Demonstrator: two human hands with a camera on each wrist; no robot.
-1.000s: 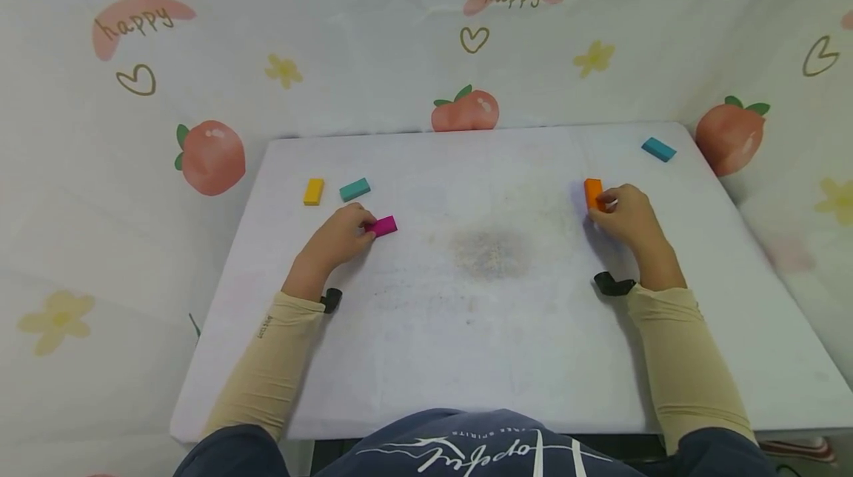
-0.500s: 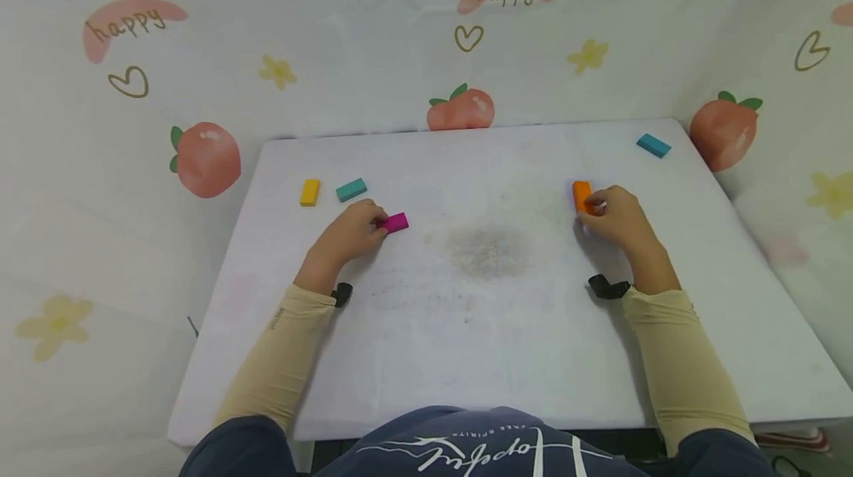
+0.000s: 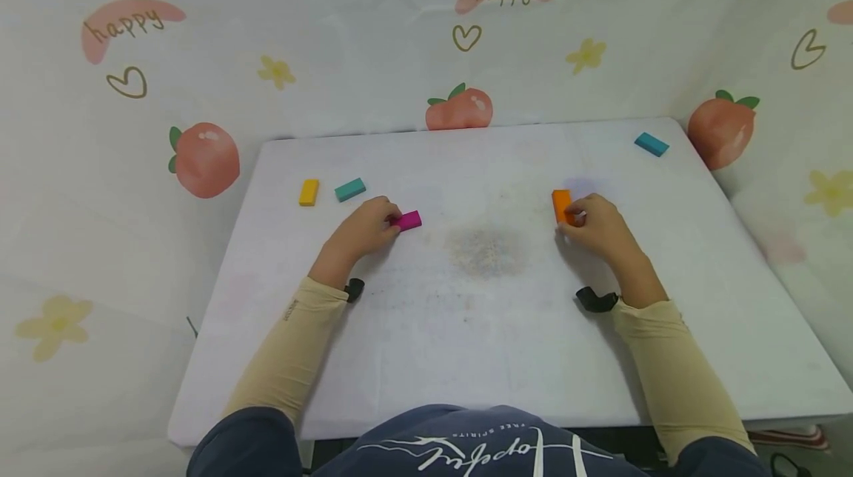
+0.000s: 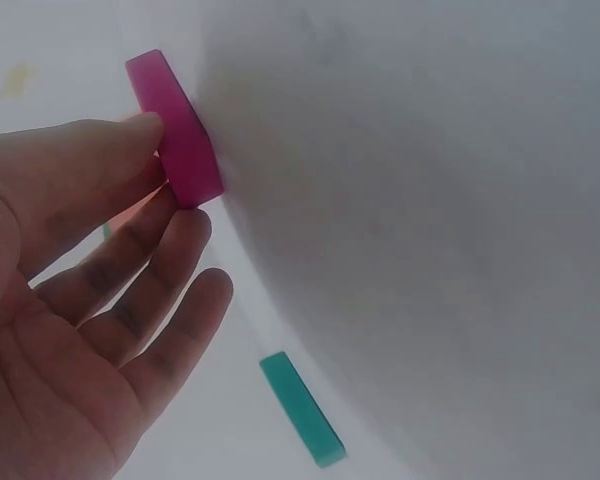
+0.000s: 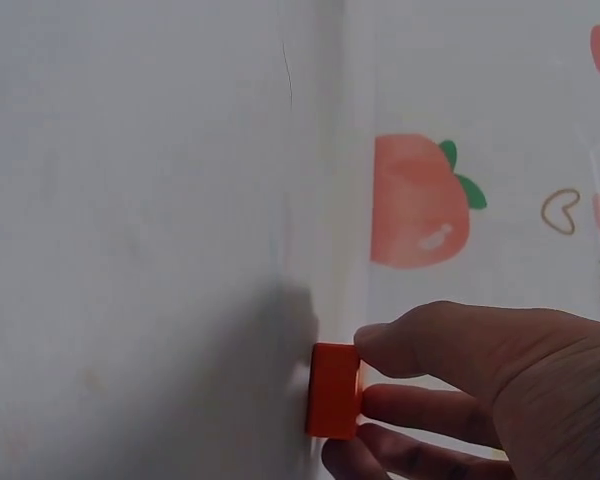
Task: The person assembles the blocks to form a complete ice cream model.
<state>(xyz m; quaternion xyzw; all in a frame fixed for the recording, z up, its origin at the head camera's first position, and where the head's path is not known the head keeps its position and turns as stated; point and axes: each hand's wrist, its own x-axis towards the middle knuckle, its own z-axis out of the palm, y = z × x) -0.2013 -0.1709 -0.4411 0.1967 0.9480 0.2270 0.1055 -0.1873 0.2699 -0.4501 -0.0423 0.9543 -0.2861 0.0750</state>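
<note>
Between thumb and fingers, my left hand (image 3: 365, 229) pinches a magenta block (image 3: 409, 221) by its left end, left of the table's middle. The left wrist view shows the thumb pressed on the face of this magenta block (image 4: 180, 135), the other fingers spread below. On the right, my right hand (image 3: 603, 229) pinches an orange block (image 3: 563, 204) near its lower end. In the right wrist view the thumb and fingertips grip one side of the orange block (image 5: 334, 390). A teal block (image 3: 350, 189) and a yellow block (image 3: 309, 192) lie beyond the left hand.
A blue block (image 3: 651, 144) lies near the far right corner of the white table (image 3: 466, 366). Behind the table hangs a cloth (image 3: 373, 40) printed with peaches, hearts and flowers. A greyish worn patch (image 3: 489, 251) marks the table's middle.
Both hands have moved inward: the left hand carries the magenta block to the right, the right hand carries the orange block to the left. The yellow, teal and blue blocks stay put.
</note>
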